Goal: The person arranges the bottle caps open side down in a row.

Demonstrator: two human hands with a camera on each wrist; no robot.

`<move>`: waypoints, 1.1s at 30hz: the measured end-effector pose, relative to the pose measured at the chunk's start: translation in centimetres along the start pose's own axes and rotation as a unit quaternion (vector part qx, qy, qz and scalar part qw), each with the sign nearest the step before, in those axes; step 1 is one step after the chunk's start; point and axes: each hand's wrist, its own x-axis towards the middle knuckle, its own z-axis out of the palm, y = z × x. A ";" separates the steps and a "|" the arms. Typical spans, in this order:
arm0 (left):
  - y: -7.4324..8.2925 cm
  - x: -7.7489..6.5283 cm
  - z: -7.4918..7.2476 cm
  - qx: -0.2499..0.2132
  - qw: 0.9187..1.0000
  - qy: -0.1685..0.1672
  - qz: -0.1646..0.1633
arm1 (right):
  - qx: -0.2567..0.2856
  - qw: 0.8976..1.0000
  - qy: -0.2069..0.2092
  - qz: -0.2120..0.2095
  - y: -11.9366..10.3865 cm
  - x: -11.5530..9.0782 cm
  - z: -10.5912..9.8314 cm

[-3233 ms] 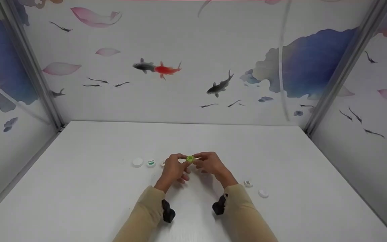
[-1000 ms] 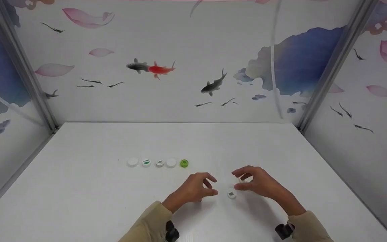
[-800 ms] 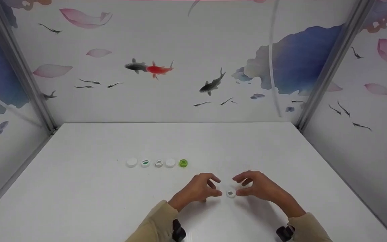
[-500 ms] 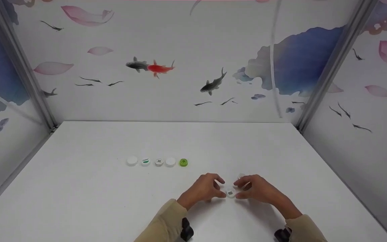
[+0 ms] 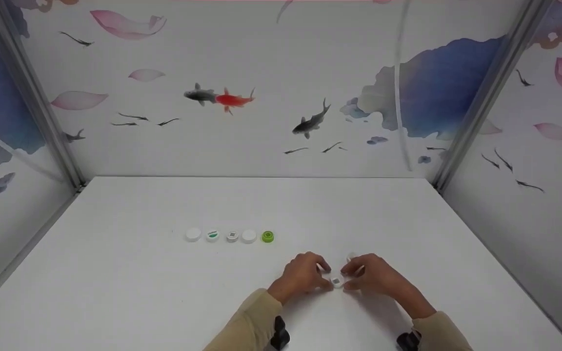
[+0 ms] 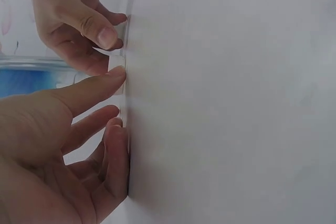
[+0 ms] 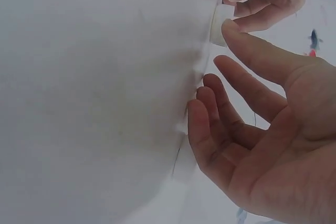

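Observation:
A white bottle cap [image 5: 336, 281] with a dark square mark lies on the table between my two hands in the head view. My left hand [image 5: 304, 274] is at its left side, thumb and index finger apart, the thumb by the cap's near edge. From the right, my right hand [image 5: 376, 275] comes close with fingers loosely bent. Each wrist view has that hand's thumb over the cap's side; whether either presses on it I cannot tell. Another white cap [image 5: 351, 255] is partly hidden behind my right fingers.
Farther back to the left runs a row: a plain white cap [image 5: 193, 235], a white cap with a green mark [image 5: 212, 236], a white cap with a square [image 5: 232, 236], another plain white cap [image 5: 249, 236] and a green cap [image 5: 268, 236]. Printed panels surround the white table [image 5: 115, 273].
The green cap, earlier held by both hands, now sits at the row's right end. Both hands have moved right and nearer. Lately my left hand has closed in on the square-marked cap.

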 end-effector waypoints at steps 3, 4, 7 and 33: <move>0.2 0.0 -0.1 0.009 1.000 0.003 -0.003 | -0.003 1.000 0.004 0.012 -0.3 0.2 0.2; 0.2 0.0 -0.1 0.012 1.000 0.005 -0.003 | -0.004 1.000 0.006 0.015 -0.4 0.2 0.3; 0.4 0.0 0.1 0.023 1.000 0.007 -0.003 | -0.004 1.000 0.014 0.028 -0.5 0.3 0.5; 1.6 -0.9 -5.3 -0.152 0.988 0.021 0.013 | 0.057 0.996 0.046 -0.060 -3.8 0.9 -1.6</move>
